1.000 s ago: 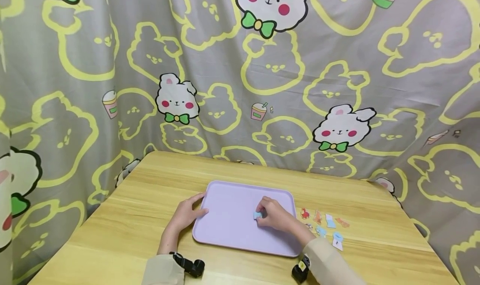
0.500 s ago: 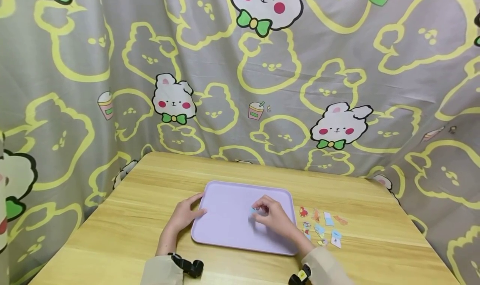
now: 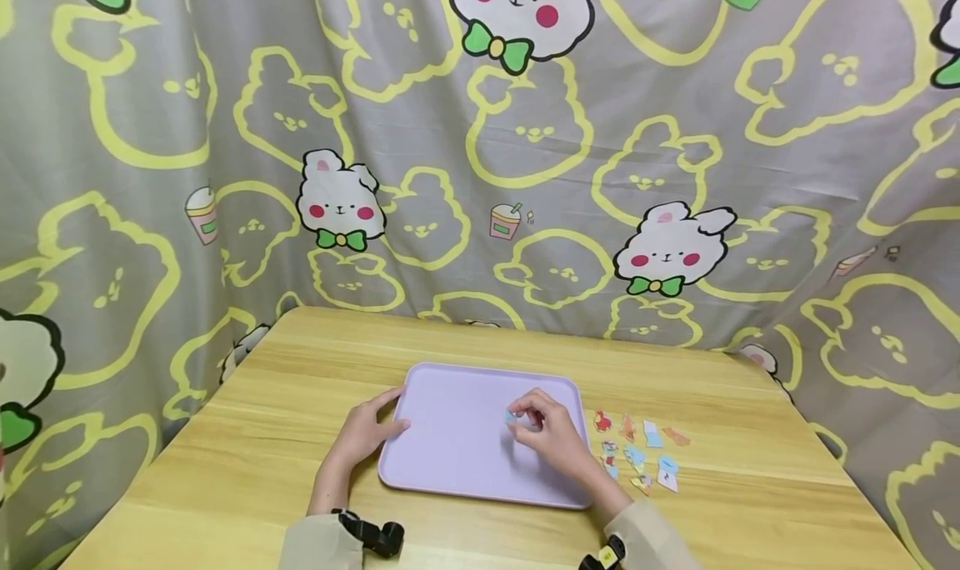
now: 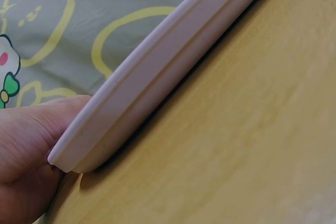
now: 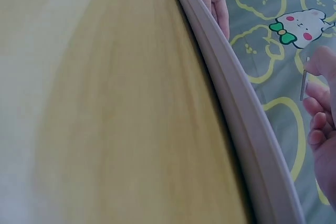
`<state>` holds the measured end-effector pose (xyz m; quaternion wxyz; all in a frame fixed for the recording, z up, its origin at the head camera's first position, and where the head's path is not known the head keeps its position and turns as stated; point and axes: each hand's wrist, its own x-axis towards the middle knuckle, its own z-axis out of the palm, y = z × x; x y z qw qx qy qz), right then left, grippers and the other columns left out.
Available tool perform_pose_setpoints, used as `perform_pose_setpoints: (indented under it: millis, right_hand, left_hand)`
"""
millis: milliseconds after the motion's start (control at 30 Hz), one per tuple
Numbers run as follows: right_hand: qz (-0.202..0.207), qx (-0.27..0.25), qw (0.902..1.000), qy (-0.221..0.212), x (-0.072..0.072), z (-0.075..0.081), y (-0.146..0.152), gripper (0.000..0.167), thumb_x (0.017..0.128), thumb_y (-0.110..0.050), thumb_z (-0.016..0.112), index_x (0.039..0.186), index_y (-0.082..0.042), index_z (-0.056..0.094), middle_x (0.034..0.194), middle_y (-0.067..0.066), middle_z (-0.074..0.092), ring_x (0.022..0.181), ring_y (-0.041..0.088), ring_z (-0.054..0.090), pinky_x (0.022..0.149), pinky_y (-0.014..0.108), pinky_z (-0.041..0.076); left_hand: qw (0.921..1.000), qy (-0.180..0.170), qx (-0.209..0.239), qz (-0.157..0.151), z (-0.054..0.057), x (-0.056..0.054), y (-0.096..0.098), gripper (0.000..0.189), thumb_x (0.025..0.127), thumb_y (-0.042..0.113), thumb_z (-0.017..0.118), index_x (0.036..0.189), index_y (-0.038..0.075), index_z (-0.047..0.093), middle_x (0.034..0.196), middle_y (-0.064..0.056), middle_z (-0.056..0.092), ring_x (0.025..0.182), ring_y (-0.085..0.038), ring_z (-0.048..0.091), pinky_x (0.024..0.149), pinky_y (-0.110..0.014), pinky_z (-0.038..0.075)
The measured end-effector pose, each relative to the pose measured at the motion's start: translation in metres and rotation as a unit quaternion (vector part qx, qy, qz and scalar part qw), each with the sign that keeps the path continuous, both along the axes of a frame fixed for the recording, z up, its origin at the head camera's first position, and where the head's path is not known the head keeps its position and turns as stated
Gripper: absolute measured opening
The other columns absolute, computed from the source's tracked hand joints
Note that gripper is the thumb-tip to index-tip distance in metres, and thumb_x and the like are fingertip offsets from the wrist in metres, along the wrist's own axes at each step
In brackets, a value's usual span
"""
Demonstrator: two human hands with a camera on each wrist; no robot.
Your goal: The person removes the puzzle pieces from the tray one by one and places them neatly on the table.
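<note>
My left hand [image 3: 362, 433] holds the left side of a lilac tray [image 3: 450, 449], with the thumb over the rim. In the left wrist view the thumb lies over the pale outer wall of the tray [image 4: 142, 77]. Above the tray's right half, my right hand [image 3: 553, 438] pinches a small light-blue puzzle piece [image 3: 511, 417] between thumb and index finger. Seen edge-on in the right wrist view, this puzzle piece [image 5: 304, 83] is thin and flat, held clear of the tray. Its printed face is too small to make out.
Several colourful loose pieces lie right of the tray, among them a red one [image 3: 602, 422], an orange one [image 3: 677, 435] and a blue-and-white one [image 3: 667, 473]. The wooden table [image 3: 750, 437] is bordered by a grey patterned curtain [image 3: 420, 137].
My right hand has lifted slightly off the tray with the puzzle piece, turning it more edge-on. More loose pieces show beside the right forearm. My left hand stays at the tray's edge.
</note>
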<state>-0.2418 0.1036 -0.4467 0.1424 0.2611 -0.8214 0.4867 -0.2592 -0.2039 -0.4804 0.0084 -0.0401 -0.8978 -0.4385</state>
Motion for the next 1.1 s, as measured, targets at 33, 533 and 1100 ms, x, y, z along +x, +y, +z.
perform_pose_setpoints:
  millis: [33,533,1100]
  right_hand:
    - [-0.001,-0.002,1.0000,0.003,0.002,0.002,0.002,0.015,0.077,0.009,0.072,0.090,0.003,0.067,0.074,0.017,0.053,0.066,0.027,0.045,0.056,0.019,0.038]
    - [-0.040,0.017,0.9990,-0.004,-0.005,-0.022,0.049,0.017,0.079,0.005,0.073,0.095,-0.001,0.069,0.080,0.012,0.058,0.065,0.022,0.045,0.055,0.018,0.037]
    - [-0.105,0.032,0.9939,0.010,0.014,-0.028,0.122,0.017,0.080,0.003,0.074,0.094,-0.007,0.070,0.075,0.004,0.050,0.065,0.002,0.040,0.052,0.016,0.037]
  left_hand:
    - [1.0000,-0.002,0.001,0.000,0.000,0.000,0.000,0.058,0.090,0.016,0.070,0.144,0.009,0.050,0.147,-0.024,0.048,0.140,-0.045,0.039,0.116,-0.059,0.033]
    - [0.9999,-0.009,-0.010,0.002,-0.003,-0.002,-0.001,0.057,0.092,0.016,0.067,0.145,0.010,0.048,0.148,-0.024,0.046,0.140,-0.047,0.037,0.116,-0.061,0.031]
    - [0.9998,-0.011,-0.016,-0.006,-0.002,-0.003,-0.001,0.057,0.093,0.014,0.065,0.146,0.009,0.046,0.149,-0.024,0.044,0.141,-0.046,0.035,0.116,-0.060,0.031]
